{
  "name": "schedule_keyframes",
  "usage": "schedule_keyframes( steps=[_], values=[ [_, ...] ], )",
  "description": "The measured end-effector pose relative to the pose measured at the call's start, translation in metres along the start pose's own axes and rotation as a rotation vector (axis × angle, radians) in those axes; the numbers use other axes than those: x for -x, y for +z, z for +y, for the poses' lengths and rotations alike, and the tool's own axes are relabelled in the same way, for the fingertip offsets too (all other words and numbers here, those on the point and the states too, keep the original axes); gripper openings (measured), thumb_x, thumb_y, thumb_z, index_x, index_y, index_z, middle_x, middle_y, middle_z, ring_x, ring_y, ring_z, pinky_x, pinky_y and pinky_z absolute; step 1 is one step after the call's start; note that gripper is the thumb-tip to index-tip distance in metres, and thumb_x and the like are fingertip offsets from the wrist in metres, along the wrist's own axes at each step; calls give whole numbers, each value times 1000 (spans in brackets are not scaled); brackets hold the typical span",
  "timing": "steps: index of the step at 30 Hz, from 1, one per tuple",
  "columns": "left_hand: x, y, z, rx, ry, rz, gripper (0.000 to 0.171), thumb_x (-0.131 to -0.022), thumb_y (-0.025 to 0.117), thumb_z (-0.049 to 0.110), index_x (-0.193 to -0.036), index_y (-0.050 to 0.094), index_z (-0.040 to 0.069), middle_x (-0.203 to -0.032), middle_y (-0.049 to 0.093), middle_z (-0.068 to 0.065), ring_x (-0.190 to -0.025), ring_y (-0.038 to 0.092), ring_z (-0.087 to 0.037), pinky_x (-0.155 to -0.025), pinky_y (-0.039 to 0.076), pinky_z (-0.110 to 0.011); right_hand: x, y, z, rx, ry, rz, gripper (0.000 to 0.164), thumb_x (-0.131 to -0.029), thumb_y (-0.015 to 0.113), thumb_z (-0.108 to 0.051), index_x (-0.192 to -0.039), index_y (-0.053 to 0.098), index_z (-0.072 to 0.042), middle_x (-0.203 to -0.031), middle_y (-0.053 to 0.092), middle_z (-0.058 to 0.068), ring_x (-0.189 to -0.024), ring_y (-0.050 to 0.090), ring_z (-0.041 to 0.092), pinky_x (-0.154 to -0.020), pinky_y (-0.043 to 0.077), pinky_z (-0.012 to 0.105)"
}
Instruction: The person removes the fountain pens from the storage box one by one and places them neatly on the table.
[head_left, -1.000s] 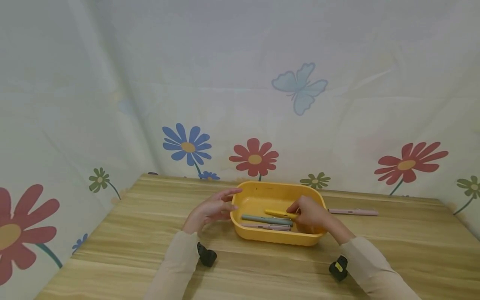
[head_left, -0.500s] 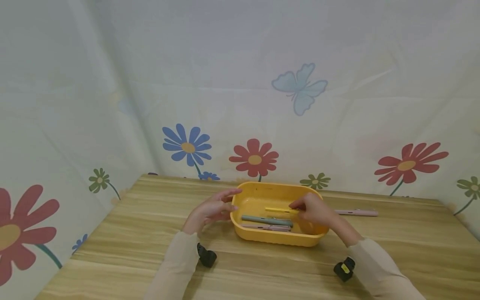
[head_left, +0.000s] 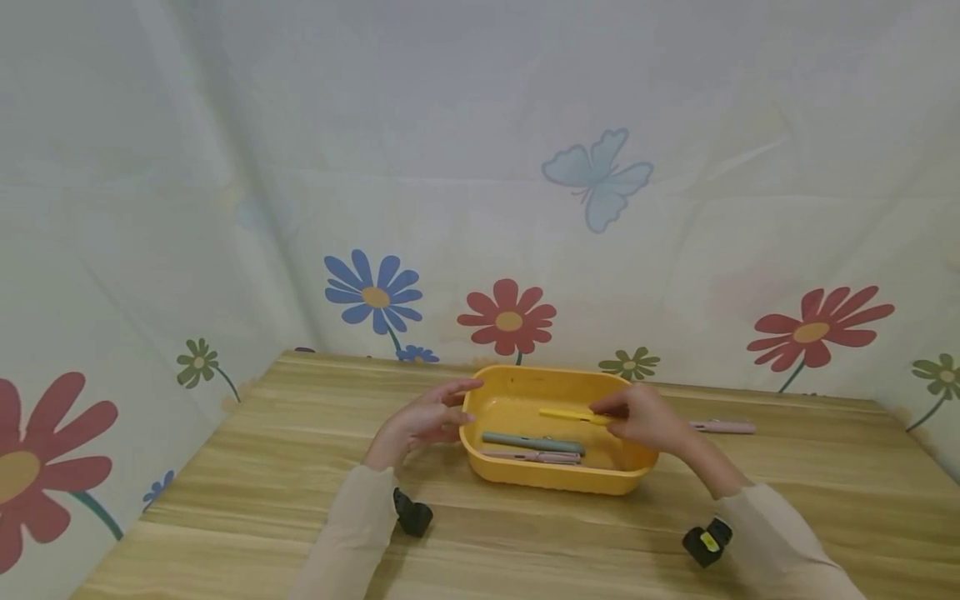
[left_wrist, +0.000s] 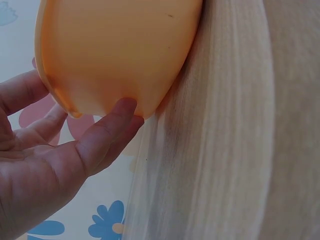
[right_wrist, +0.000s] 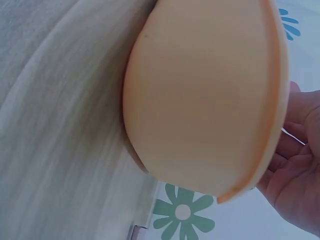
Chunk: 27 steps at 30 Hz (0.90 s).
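A yellow oval plastic basin [head_left: 555,477] stands on the table. At its left end my left hand [head_left: 423,419] holds the rim; in the left wrist view fingers [left_wrist: 107,127] press the outer wall. Over the basin's right part, my right hand [head_left: 647,419] pinches a yellow pen [head_left: 566,413], which lies sideways, pointing left. Lower in the basin are a teal pen [head_left: 532,442] and a pale pink pen [head_left: 536,456], side by side. From the right wrist view, the basin's outer wall hides the held pen, with part of the hand [right_wrist: 297,165] beyond the rim.
Another pink pen [head_left: 723,427] lies on the wooden table [head_left: 525,542] to the right of the basin, partly behind my right hand. A flower-printed curtain [head_left: 450,208] hangs behind the table. Black wrist cameras [head_left: 707,542] sit under both sleeves.
My right hand has moved right and slightly up, drawing the yellow pen away from the teal one. More of the outside pink pen is covered. The left hand stays at the rim.
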<state>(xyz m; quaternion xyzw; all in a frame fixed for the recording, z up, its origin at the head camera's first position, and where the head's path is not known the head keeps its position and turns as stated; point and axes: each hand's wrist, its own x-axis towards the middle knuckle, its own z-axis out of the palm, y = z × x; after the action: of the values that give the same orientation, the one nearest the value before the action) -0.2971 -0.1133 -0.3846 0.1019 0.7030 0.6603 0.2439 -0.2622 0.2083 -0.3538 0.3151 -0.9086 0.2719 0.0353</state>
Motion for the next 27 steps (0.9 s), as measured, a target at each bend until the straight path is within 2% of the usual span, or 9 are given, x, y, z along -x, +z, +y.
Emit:
schedule_keyframes(
  steps=[16,24,27],
  values=[
    [-1,0,-1,-14,-7,15,59,-85,53,-3,-140,35,10,-145,27,-20,-121,41,-39,-91,44,-49,15,-22,5,-13,-10,44,23,-73,66,9,-96,68,8,-91,68,17,-81,64,27,-66,55,31],
    [-1,0,-1,-8,-13,22,59,-85,53,-3,-139,36,10,-145,27,-19,-121,41,-38,-92,43,-49,26,-32,11,-62,76,36,25,-75,62,11,-100,65,10,-96,66,20,-87,64,30,-70,55,33],
    [-1,0,-1,-4,-13,19,59,-85,52,-3,-140,35,10,-145,27,-20,-121,41,-38,-92,43,-49,31,-35,14,-69,85,39,25,-75,64,10,-100,65,11,-97,66,21,-87,64,30,-69,55,31]
  ],
)
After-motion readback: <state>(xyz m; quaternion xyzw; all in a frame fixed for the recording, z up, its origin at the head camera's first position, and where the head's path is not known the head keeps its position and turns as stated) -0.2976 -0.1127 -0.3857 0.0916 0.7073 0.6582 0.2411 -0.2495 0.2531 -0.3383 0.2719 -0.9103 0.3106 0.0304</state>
